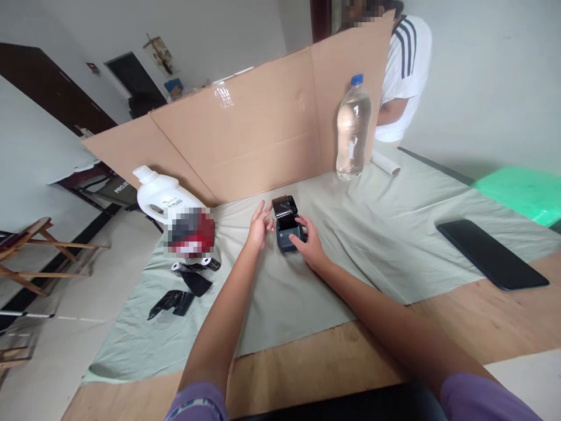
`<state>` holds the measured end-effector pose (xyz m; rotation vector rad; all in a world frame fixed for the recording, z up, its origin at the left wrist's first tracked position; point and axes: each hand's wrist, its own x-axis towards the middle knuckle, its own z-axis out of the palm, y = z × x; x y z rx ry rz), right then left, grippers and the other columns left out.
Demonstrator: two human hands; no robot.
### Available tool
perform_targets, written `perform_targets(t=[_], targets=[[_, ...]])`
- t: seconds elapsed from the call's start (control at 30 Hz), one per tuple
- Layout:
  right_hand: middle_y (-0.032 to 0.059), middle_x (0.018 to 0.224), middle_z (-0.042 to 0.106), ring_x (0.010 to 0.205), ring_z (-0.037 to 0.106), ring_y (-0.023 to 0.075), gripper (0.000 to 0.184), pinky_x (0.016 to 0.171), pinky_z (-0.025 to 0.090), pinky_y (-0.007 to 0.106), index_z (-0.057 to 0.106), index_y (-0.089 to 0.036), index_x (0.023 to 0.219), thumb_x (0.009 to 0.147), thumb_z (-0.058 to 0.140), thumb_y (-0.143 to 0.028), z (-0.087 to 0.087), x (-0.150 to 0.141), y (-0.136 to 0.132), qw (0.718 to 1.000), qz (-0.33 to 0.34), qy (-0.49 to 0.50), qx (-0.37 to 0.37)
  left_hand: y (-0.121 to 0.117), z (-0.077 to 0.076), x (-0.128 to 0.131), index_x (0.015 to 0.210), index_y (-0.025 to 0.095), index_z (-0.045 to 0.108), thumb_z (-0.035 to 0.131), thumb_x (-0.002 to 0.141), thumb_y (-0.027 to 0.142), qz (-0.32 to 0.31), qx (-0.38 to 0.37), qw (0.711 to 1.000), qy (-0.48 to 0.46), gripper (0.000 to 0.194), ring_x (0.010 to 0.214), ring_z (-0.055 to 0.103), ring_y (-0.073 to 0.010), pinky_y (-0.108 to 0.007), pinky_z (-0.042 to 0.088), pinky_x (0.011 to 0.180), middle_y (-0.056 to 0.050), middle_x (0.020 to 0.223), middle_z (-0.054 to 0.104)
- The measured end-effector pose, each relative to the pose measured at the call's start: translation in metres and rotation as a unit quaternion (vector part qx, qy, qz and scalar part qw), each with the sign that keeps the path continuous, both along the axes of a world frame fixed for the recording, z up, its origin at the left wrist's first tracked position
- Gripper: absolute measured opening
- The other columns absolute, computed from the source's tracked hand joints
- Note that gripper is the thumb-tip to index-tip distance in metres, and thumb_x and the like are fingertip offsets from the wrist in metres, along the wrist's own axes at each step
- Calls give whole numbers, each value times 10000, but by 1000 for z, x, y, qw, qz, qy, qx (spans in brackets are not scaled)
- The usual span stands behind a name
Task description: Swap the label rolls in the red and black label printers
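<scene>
A small dark portable printer (287, 238) rests on the green cloth, its glossy black upper part (284, 210) raised at the back. My right hand (310, 242) grips the printer's right side, thumb on the front top and fingers behind. Just left of the printer is my left hand (260, 225), fingers spread and holding nothing; whether a fingertip touches the printer I cannot tell. Off to the left lie small rolls with white cores and black film (197, 280), plus a crumpled black strip (172, 303).
A white jug (164, 190) and a blurred red package (193, 234) stand left. Behind rises a cardboard panel (263, 128). A water bottle (353, 128), a white roll (385, 162), a dark phone (491, 251) and a green bag (517, 190) are right. A person (405, 76) is beyond.
</scene>
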<state>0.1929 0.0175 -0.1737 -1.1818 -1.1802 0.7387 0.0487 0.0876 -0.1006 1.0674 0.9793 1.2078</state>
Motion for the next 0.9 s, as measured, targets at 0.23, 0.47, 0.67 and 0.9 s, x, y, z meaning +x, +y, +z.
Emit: perform_targets(t=[0.23, 0.47, 0.67, 0.9], targets=[[161, 1448, 567, 1272, 564, 270, 606, 1046, 499, 456, 480, -187, 1381, 826, 598, -400, -4, -2, 7, 997, -13, 77, -1, -28, -12, -7, 1588, 202, 335, 586, 874, 363, 9, -8, 999, -38, 774, 431, 310, -39, -212, 380, 481, -118, 1182, 758], [160, 1410, 581, 1201, 598, 261, 507, 1021, 522, 451, 508, -204, 1324, 880, 515, -447, 2, 1, 5, 993, -19, 115, -16, -26, -23, -20, 1100, 109, 729, 618, 863, 474, -36, 86, 974, 205, 449, 460, 380, -96, -245, 373, 497, -89, 768, 768], [154, 1376, 598, 1138, 629, 250, 463, 991, 534, 440, 526, -217, 1290, 893, 486, -454, 3, 2, 6, 992, -29, 118, -22, 19, 3, -8, 959, 260, 817, 661, 834, 253, -113, 241, 825, 499, 200, 882, 699, -225, -307, 501, 789, -53, 1037, 804], [161, 1332, 615, 1181, 624, 260, 454, 1004, 530, 433, 528, -206, 1249, 886, 488, -475, 4, 3, 6, 993, -30, 111, -26, 55, 24, 34, 866, 298, 827, 810, 614, 151, -238, 195, 648, 697, 292, 845, 721, -257, -286, 478, 704, -47, 901, 804]])
